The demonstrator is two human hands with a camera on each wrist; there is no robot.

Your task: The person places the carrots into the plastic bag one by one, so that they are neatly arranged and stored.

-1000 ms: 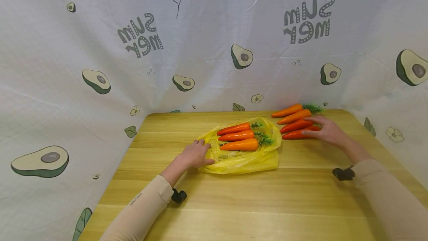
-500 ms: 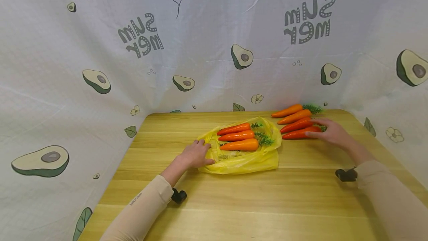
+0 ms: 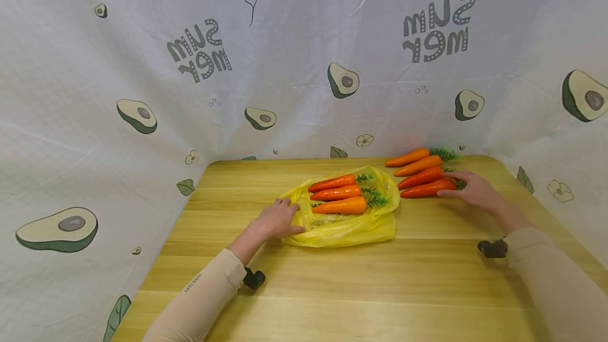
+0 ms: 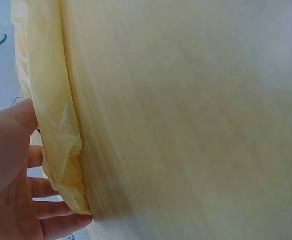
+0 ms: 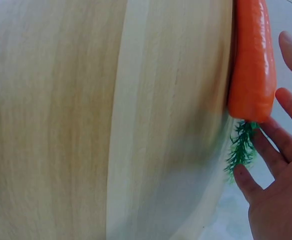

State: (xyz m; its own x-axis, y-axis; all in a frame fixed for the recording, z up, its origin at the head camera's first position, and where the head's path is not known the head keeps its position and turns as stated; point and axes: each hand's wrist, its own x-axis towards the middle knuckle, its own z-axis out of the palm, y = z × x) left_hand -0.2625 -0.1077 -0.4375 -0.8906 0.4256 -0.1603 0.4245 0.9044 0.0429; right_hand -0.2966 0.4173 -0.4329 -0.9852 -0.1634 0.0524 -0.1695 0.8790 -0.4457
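Observation:
A yellow plastic bag (image 3: 353, 234) lies on the wooden table with three carrots on it: an orange one (image 3: 339, 206) in front and two redder ones (image 3: 337, 193) behind. My left hand (image 3: 279, 219) rests at the bag's left edge; in the left wrist view its extended fingers (image 4: 48, 210) touch the plastic. To the right, several carrots lie side by side. My right hand (image 3: 474, 190) is at the leafy end of the nearest red-orange carrot (image 3: 423, 189). In the right wrist view its fingers are spread beside the green leaves (image 5: 243, 147), not closed around the carrot.
Two orange carrots (image 3: 418, 165) lie at the back of the right group, close to the table's far edge. A white cloth (image 3: 294, 67) printed with avocados hangs behind the table (image 3: 361, 289) and along its sides.
My right hand has shifted slightly right and back along the nearest red-orange carrot, uncovering more of its thick end. The left hand, bag and carrots have stayed put.

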